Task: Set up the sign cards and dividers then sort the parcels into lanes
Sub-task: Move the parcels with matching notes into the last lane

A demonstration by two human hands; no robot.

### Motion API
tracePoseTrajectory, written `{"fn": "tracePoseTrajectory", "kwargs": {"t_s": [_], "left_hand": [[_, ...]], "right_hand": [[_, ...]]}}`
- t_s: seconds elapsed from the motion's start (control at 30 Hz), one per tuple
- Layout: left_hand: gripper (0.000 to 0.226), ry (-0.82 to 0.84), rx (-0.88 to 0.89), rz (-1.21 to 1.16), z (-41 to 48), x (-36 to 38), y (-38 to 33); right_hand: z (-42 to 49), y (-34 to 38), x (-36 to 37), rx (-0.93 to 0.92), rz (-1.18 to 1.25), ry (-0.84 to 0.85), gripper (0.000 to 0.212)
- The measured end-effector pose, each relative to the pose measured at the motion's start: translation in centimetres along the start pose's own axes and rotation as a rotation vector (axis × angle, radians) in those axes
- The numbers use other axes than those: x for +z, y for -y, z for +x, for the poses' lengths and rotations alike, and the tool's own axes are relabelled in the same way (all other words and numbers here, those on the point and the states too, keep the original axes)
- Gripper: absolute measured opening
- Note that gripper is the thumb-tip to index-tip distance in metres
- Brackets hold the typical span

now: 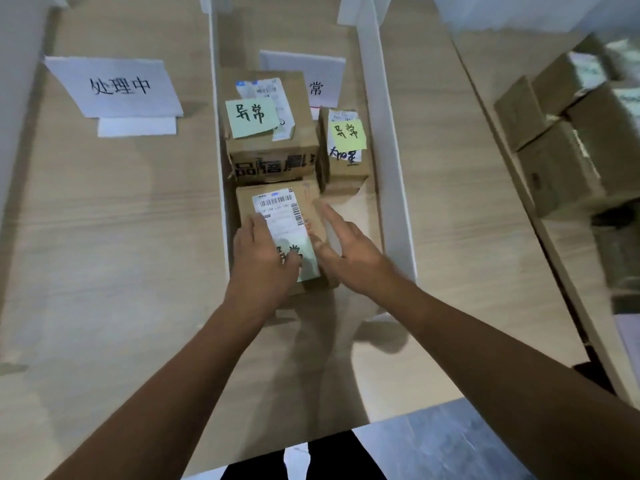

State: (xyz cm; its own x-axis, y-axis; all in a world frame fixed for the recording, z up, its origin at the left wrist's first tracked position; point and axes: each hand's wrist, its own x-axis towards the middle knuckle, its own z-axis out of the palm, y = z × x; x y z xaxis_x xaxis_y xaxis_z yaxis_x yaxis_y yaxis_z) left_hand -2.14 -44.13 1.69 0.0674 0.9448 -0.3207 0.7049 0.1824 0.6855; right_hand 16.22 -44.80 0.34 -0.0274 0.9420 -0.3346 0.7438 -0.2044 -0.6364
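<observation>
Fingers (pixel 258 225) of the left hand (pixel 265 254) are lying loosely together on top of the near parcel (pixel 313 211). They are covering part of its shipping label (pixel 277 209) and its pale note (pixel 308 263), pressing down rather than curling round anything. Fingers (pixel 332 216) of the right hand (pixel 349 259) are stretching out straight and slightly apart along the right side of the same parcel, with the thumb resting on its top. Whether the right palm is touching the cardboard, I cannot tell.

Far to the left of the near parcel and beyond it, a white sign card (pixel 114 86) is standing tilted back on the wooden table (pixel 104 220). Just left of the near parcel, the left divider (pixel 216 116) is running away from the person. Just beyond the near parcel, a large parcel (pixel 273 157) is sitting with a green note (pixel 252 117) on top. Beyond the near parcel and to its right, a small parcel (pixel 346 168) is sitting beside the large one, carrying a yellow note (pixel 347 133). Further beyond, a second sign card (pixel 311 77) is standing, partly hidden by them. Right of the near parcel and apart from it, the right divider (pixel 384 133) is standing upright. Well to the right of the near parcel, cardboard boxes (pixel 561 161) are sitting in a stack.
</observation>
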Motion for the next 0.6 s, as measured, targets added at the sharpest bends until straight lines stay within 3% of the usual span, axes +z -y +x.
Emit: {"fn": "tracePoseTrajectory", "kwargs": {"t_s": [0.17, 0.3, 0.6], "left_hand": [[0.079, 0.086, 0.323, 0.127, -3.4, 0.5, -6.0], [0.093, 0.129, 0.465, 0.119, -6.9, 3.9, -11.9], [0.108, 0.171, 0.735, 0.113, -20.0, 21.2, -26.1]], "right_hand": [[-6.4, -1.4, -7.7, -0.04, -0.027, -0.296, 0.062], [-14.8, -6.4, -13.5, -0.001, -0.096, -0.414, 0.065], [-36.9, -22.4, -22.7, 0.163, -0.129, -0.623, 0.066]]}}
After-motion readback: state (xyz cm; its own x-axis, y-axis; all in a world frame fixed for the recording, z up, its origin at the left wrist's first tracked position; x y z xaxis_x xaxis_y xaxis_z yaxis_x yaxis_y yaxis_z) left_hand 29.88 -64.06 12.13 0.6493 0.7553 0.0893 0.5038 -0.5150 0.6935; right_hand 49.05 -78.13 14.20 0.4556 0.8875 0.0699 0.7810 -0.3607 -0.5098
